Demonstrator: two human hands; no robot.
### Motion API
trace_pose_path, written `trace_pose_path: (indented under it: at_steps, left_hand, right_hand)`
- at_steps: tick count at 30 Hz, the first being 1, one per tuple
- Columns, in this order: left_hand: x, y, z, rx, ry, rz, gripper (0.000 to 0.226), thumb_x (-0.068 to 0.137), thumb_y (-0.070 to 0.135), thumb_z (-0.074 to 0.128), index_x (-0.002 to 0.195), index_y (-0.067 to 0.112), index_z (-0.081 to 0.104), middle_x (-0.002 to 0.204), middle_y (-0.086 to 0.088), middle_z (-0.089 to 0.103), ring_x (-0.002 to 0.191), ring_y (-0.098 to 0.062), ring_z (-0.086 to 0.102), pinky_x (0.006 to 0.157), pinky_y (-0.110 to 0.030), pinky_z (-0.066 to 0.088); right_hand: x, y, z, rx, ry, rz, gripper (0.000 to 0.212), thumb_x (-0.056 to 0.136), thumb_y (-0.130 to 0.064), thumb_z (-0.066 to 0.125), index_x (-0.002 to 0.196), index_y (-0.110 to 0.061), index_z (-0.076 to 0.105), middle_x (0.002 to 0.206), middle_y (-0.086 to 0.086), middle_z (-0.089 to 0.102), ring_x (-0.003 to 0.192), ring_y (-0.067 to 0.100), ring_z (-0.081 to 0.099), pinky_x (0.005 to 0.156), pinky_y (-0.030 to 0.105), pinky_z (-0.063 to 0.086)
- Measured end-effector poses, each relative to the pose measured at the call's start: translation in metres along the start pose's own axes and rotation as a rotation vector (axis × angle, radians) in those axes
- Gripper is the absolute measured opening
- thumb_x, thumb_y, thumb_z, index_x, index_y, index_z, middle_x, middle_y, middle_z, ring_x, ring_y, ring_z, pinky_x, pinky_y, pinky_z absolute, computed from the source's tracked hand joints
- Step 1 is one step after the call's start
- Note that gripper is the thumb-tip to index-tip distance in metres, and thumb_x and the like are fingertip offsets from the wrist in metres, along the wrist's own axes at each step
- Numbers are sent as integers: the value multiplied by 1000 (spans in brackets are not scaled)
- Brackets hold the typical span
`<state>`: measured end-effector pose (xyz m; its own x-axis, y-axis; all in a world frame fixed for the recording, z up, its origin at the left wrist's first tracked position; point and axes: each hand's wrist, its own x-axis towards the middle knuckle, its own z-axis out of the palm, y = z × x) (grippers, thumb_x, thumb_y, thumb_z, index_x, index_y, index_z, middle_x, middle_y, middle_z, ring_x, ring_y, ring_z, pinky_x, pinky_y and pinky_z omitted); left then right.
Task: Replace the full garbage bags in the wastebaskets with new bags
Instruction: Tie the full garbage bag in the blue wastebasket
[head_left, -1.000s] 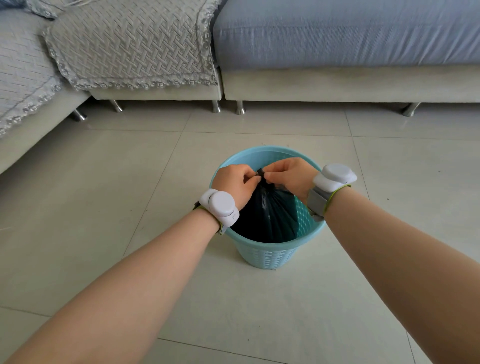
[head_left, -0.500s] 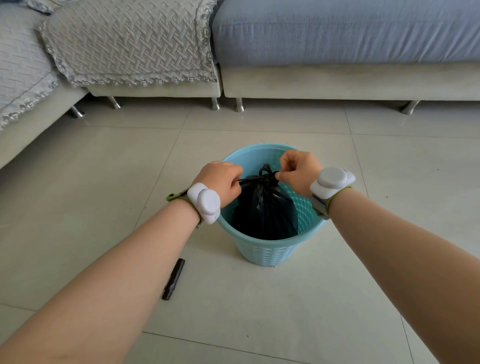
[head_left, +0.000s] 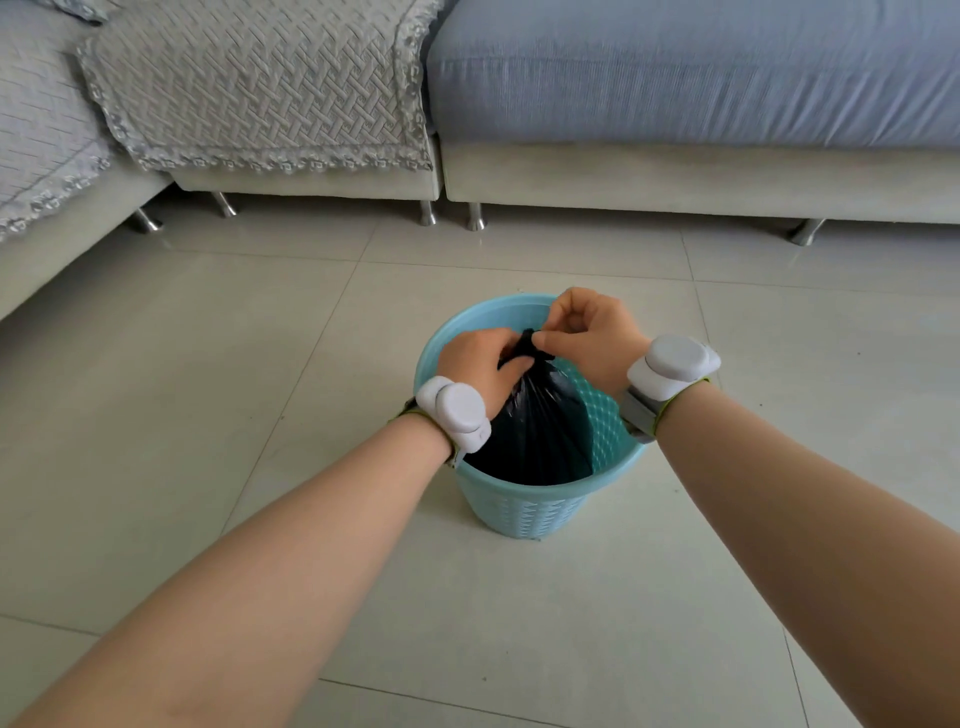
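Nearest the viewer, two bare forearms converge on one grip point, each wrist carrying a white strapped unit (left (head_left: 454, 410), right (head_left: 670, 364)). At the grip itself, the left hand (head_left: 480, 364) and the right hand (head_left: 592, 338) meet fingertip to fingertip, both with fingers curled tight and pinching the twisted neck (head_left: 527, 345) of the black garbage bag (head_left: 540, 436). Whether a knot is finished there cannot be told, since the fingers hide it. Directly below the grip, the bag hangs in taut pleats and sits wholly inside the light blue wastebasket (head_left: 519, 512); the lattice inner wall shows bare just right of the bag, so its mouth no longer lines the rim. Around the basket lies pale tiled floor (head_left: 260, 415). Well beyond the grip stands a sofa (head_left: 675, 78) on metal legs, with a grey woven cover (head_left: 260, 88) draped over the section to the far left. Step in hand, as judged: closing and tying off the full bag before removal. The next move calls for a firm hold on the neck and a straight upward lift, clear of the rim, probably with one hand free to steady the light basket; no fresh bag is in view.
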<state>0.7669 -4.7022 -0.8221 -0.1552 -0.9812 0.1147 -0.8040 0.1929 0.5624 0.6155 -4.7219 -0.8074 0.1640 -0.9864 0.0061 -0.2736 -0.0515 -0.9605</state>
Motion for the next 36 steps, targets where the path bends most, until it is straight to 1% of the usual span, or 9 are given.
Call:
trace_pose_path:
  at_steps: [3,6,9,14,18,25,27,31,36]
  left_hand:
    - [5,10,-17,-52,98,-1,18,90,23,57,100,10,66,94,-6,70,85,-25,62,73,-32,45]
    - [15,22,-41,-62,194,5,19,91,23,56,97,7,64,89,-6,66,77,-23,55,61,-24,32]
    - [22,34,-69,-50,289,20,21,91,25,56,98,8,64,89,-5,66,76,-19,52,59,-22,27]
    - [34,53,-143,-10,435,82,25,92,29,54,94,4,59,79,-1,53,73,-19,45,57,-23,21]
    - [38,57,-200,19,545,118,27,91,30,54,99,4,60,86,-7,58,78,-22,48,61,-22,24]
    - [16,14,-275,68,652,75,26,90,30,55,100,6,60,88,-4,60,82,-22,53,66,-27,31]
    - [4,-10,-281,70,637,47,26,90,29,55,100,6,59,84,-2,56,77,-20,50,64,-27,30]
    - [-21,-79,-268,46,563,-66,22,90,26,57,94,4,59,83,-9,62,76,-24,54,67,-34,40]
    - [-54,-174,-218,26,462,-300,22,90,28,57,99,9,61,95,-8,67,88,-26,59,69,-28,40]
  right_hand:
    - [-4,-13,-6,-10,57,-47,22,85,-2,63,88,-24,58,81,-4,62,74,9,58,74,20,50]
    - [-6,-23,-16,-181,55,-63,31,87,-18,64,114,-31,56,107,-4,60,97,10,57,86,24,48]
    - [-9,-35,-18,-274,2,-60,42,86,-25,65,126,-27,52,115,-6,60,107,13,55,94,31,46]
    - [-10,-84,-4,-437,95,-188,26,85,-26,64,110,-18,60,97,2,68,90,22,63,83,40,51]
    - [-5,-122,14,-429,204,-239,19,87,-23,60,99,-9,64,85,10,67,81,27,61,72,37,49]
    - [11,-171,83,-351,154,-294,19,89,-23,56,83,-7,65,68,13,59,62,21,48,58,30,38]
    - [13,-170,105,-312,128,-280,17,90,-22,55,90,-12,69,78,11,67,67,16,53,65,28,42]
    - [7,-146,158,-375,58,-265,37,91,-27,56,128,-25,55,123,-3,60,108,14,56,93,28,44]
    - [-13,-90,216,-481,-118,-286,44,92,-26,55,135,-23,48,133,-3,50,120,15,48,96,25,38]
